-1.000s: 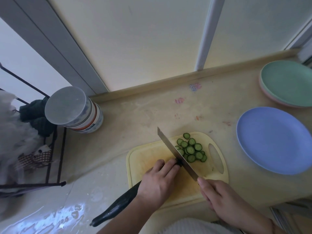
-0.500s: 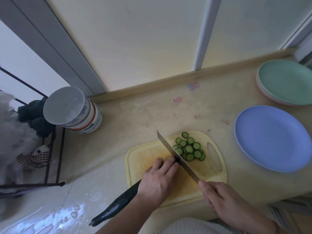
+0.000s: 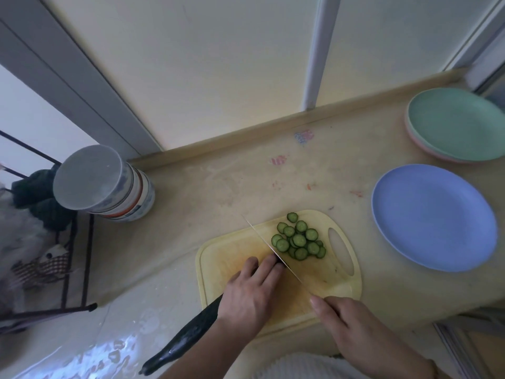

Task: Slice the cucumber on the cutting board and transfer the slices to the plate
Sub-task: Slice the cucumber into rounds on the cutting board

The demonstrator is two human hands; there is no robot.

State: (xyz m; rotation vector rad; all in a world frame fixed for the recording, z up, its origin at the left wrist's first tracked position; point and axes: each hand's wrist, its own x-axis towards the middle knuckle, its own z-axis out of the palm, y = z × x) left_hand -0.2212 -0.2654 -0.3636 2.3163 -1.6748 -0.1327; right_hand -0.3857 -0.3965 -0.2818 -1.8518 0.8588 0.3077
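Cucumber [image 3: 188, 335]: dark, long, lying diagonally, cut end on the cutting board [image 3: 235, 250], uncut tail hanging off the board's near-left corner over the desk [image 3: 218, 187]. Left hand [image 3: 248, 294] rests on top of it, fingers [image 3: 266, 268] close together and curled down over it, tips right at the cut end. Knife [image 3: 276, 254] blade edge-on, touching those fingertips on their right side. Right hand [image 3: 355, 332] grips the handle, forefinger along the spine; handle itself hidden. Slices [image 3: 299, 239]: a loose, partly overlapping pile just right of the blade, near the board's handle slot. Blue plate [image 3: 434, 217] sits well to the right, nothing on it.

Judgement: slicing step, most of the cucumber uncut. Next cut calls for backing the left fingertips off slightly before the blade drops. Transfer not yet begun.
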